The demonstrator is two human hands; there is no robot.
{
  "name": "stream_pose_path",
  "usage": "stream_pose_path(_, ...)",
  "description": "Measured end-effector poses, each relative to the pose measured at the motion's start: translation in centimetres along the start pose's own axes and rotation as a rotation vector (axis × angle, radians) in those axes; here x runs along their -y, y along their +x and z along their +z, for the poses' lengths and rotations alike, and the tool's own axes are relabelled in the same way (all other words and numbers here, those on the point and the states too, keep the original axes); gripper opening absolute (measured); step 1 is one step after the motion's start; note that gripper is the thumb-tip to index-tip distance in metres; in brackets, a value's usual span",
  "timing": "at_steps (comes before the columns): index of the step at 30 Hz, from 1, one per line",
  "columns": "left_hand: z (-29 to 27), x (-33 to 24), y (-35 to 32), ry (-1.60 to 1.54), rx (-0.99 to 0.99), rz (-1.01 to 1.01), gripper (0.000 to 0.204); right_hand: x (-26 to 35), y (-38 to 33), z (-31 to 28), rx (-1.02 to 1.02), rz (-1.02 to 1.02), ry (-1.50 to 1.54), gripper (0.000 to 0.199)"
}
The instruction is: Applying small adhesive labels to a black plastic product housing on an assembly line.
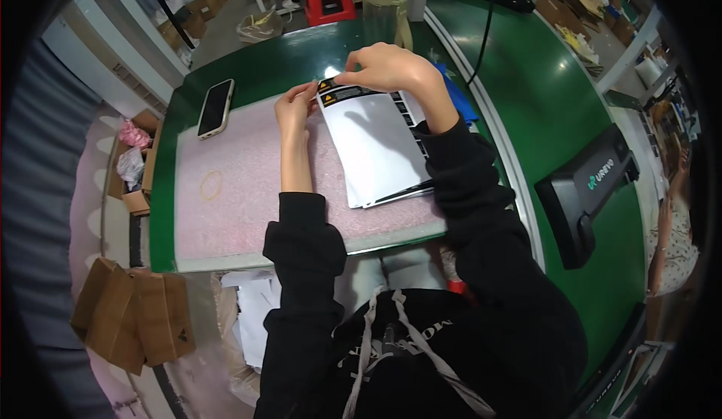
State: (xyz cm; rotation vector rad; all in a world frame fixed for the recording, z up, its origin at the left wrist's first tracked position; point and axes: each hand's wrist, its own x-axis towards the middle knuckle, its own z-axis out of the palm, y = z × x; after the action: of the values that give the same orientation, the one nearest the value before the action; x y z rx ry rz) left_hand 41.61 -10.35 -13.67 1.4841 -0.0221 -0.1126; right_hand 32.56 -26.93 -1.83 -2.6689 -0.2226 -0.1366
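Observation:
A stack of white sticker sheets (372, 144) with black strips and small yellow warning triangles lies on the pink bubble-wrap mat (248, 156). At the stack's far left corner, my left hand (296, 104) pinches the sheet's edge between thumb and fingers. My right hand (391, 68) reaches over the far edge from the right, its thumb and forefinger closed on the same black-striped end. The fingertips of both hands nearly meet there. Sheets lower in the stack stick out at the right side and the near edge.
A phone (216, 108) and a rubber band (211, 185) lie on the left of the table. A lidded clear jug (383, 13) stands at the back, near blue material (456, 95). Right of a metal rail, a black device (588, 197) rests on green surface. Cardboard boxes (135, 314) sit lower left.

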Motion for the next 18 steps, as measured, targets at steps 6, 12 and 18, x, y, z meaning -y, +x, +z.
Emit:
stream_pose_path(6, 0.9, -0.7, 0.0, -0.782, 0.17, -0.031, 0.013, -1.5, 1.5, 2.4, -0.137, -0.063, 0.067, 0.045)
stream_pose_path(12, 1.3, -0.6, -1.0, -0.928, 0.468, 0.128, 0.013, 0.1, 1.5, 3.5, -0.252, -0.125, 0.091, 0.043)
stream_pose_path(18, 1.5, -1.7, -2.4, -0.824, 0.398, 0.291, 0.019, 0.9, 0.1, 1.6, -0.279, -0.134, 0.287, 0.04)
